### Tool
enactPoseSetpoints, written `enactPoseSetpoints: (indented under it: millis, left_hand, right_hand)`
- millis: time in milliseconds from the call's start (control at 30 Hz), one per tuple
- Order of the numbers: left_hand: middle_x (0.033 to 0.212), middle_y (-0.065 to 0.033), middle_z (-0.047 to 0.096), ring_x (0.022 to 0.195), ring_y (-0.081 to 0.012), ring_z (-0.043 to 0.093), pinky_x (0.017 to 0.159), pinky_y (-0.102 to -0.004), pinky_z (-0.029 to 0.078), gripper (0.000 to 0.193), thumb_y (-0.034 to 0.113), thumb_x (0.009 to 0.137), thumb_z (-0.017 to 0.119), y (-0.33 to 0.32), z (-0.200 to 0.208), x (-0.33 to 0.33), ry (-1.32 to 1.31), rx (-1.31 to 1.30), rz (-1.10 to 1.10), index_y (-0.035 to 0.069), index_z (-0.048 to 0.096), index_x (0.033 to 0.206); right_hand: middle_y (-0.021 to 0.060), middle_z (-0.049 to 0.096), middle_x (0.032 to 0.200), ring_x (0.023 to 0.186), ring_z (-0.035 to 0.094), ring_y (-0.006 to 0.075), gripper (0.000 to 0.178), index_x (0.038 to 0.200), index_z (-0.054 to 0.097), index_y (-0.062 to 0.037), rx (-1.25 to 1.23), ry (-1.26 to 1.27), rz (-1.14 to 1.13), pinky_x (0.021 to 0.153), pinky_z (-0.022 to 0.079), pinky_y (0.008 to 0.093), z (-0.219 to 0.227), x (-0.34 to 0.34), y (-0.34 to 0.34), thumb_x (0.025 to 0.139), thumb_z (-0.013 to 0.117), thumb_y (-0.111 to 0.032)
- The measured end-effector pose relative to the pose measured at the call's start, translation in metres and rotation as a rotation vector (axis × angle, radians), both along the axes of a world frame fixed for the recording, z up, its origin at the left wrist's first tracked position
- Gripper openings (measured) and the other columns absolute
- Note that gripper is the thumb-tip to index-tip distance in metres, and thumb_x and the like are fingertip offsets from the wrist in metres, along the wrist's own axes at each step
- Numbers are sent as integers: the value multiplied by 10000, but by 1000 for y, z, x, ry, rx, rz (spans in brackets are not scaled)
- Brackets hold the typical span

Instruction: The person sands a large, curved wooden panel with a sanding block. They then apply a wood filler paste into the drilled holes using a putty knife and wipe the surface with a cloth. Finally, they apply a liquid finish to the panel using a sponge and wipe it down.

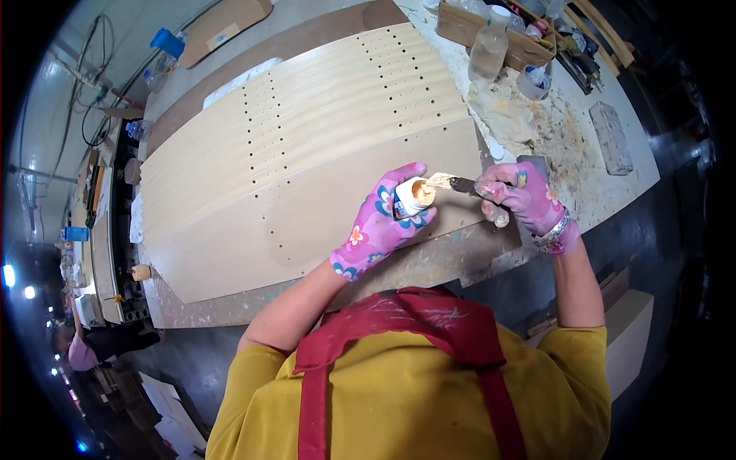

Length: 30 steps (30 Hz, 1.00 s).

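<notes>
My left hand (383,215), in a pink flowered glove, is wrapped round a small white jar (414,198) tilted with its mouth to the right. Tan paste coats the inside and rim of the jar. In my right hand (525,198), gloved alike, is a putty knife (466,185) with a dark, crusted part near the grip. Its paste-covered tip is at the jar's mouth. Beneath both hands lies a pale wood-grain panel (322,130) with rows of small dark holes.
On the right of the worktable (563,115) are a clear bottle (489,44), a cardboard box (452,27) of supplies, a small cup (533,83), a stained cloth (498,111) and a grey block (610,138). Another person (96,345) is at the far left. Boards (629,337) lean below the table's right side.
</notes>
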<state>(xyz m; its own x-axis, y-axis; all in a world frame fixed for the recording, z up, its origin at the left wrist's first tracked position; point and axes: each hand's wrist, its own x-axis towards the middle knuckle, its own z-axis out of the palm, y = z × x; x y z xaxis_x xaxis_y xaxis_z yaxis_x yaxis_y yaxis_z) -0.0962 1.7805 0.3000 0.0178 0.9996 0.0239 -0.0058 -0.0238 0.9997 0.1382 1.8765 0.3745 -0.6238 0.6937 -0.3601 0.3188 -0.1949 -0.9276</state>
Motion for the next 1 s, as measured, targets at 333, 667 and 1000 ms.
enactPoseSetpoints:
  millis: [333,667,1000]
  left_hand:
    - [1119,-18,605,1011,-89,583,892,-251,485,621,15,825,732,25,14,1,-28,-49,6,72,430,1364]
    - [1203,-71,560,1087,-137,568,947,-286,464,616,-37,828,707,20,-5,-19,-39,-67,43,73,427,1366]
    - [1246,-74,539,1143,-147,547,983,-296,468,613,-41,822,703,19,-6,-23,-335,-112,-28,51,422,1360]
  right_hand:
    - [17,634,723,594,571,54,231,1056,642,16,-147,172,-79,532,444,189,-20,-6,24,959,582,-185]
    - [-11,551,655,513,461,45,212,1037,648,42,42,261,-384,476,356,184,-26,15,93,924,609,-133]
    - [-4,601,708,522,480,46,219,1036,665,44,174,295,-450,455,337,182,-97,-3,192,897,655,-125]
